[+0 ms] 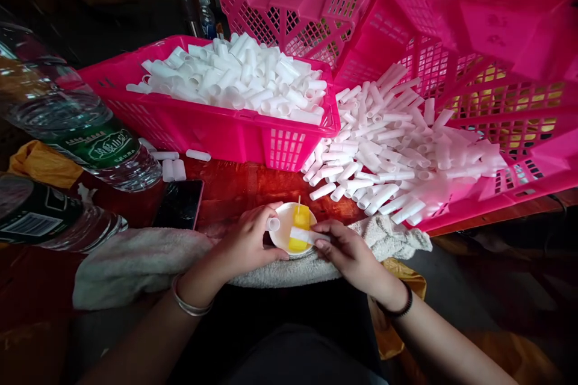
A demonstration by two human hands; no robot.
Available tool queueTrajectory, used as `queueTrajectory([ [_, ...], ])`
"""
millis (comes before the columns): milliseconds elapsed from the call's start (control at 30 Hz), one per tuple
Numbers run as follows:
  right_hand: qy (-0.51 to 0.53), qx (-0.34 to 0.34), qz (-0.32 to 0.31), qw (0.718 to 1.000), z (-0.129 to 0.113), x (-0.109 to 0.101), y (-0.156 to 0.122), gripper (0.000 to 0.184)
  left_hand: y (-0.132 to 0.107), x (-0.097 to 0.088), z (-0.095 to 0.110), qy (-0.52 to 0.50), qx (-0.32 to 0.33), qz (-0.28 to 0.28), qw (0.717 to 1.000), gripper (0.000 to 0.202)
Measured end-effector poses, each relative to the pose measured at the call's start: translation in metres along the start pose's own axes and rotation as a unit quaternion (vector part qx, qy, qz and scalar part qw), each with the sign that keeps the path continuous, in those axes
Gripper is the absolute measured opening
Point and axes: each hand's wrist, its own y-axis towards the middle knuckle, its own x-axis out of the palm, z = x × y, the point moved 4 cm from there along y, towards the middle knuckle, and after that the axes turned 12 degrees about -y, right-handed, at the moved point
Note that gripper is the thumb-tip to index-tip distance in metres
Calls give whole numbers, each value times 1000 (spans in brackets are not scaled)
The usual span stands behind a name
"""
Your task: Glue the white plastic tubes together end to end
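Between my hands a small white bowl (281,238) sits at the table's front edge, with a yellow block (301,216) in it and a thin stick rising from the block. My left hand (250,237) is closed round a short white tube (273,224) whose round open end faces me, at the bowl's left side. Pinched in the fingers of my right hand (350,249) is another white tube (300,234), lying level across the yellow block. Whether that tube touches the block I cannot tell.
A pink crate (217,129) heaped with white tubes stands behind. To the right, a tipped pink crate (474,204) spills more tubes (383,150). Plastic bottles (99,138), a phone (179,204) and a few loose tubes lie left. A towel (139,258) lines the table edge.
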Motion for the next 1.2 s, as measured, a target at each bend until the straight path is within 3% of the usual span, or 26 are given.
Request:
queueTrajectory([
  [133,-82,-81,29,993,-10,5,-3,16,0,0,0,-13,-5,-1,1000,68],
  [200,-39,-52,37,997,-10,6,-3,17,0,0,0,-23,-9,-1,1000,70],
  [267,26,23,37,999,-6,8,-2,18,0,0,0,-30,-16,-3,999,71],
  [333,32,55,46,997,-5,8,-3,15,0,0,-1,-31,-25,-4,999,72],
  [467,-66,-41,79,994,-14,5,-3,11,0,1,-2,-38,-23,0,999,76],
  [633,-32,20,80,996,-5,7,-7,20,1,1,-5,-33,-35,0,999,74],
  [733,-111,-39,97,988,-8,7,-12,19,1,1,-6,-23,-33,-3,999,76],
  [833,-146,-123,112,975,-15,8,-14,24,-1,-2,3,42,6,6,999,72],
  [933,-47,-78,157,983,-17,2,-10,21,-4,-9,19,127,55,26,990,34],
  [1000,32,-31,179,983,-20,-4,-6,19,-7,-14,29,160,76,8,984,17],
  [1100,92,-6,145,985,-30,-10,2,17,-11,-20,46,222,127,-32,966,23],
  [1200,68,-6,91,994,-43,-18,7,16,-15,-24,62,289,174,-37,941,25],
])
